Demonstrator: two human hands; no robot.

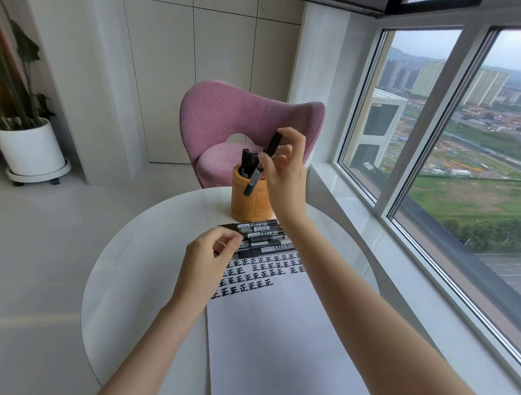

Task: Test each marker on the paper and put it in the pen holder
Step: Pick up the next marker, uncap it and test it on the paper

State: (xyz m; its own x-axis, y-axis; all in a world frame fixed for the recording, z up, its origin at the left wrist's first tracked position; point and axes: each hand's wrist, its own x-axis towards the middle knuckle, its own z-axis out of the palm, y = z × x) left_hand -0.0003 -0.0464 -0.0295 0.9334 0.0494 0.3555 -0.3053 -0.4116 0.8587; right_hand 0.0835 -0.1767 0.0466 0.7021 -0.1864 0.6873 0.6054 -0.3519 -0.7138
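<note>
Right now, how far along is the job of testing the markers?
Done: rows of test marks fill the top of the paper, and a few markers stand in the pen holder. In hand: the right hand holds one marker by the holder's mouth. Left: several markers lie on the table, with the left hand at them.

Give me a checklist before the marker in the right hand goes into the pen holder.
1. Grip: the right hand pinches the marker: ok.
2. Cap on that marker: cannot tell.
3. Target: the pen holder stands upright on the table: ok.
4. Lower end over the opening: not ok, it hangs tilted in front of the holder's wall.
5. Room among the standing markers: cannot tell, the hand hides part of the opening.
6. Clearance: the left hand is away from the holder, by the lying markers: ok.
</note>
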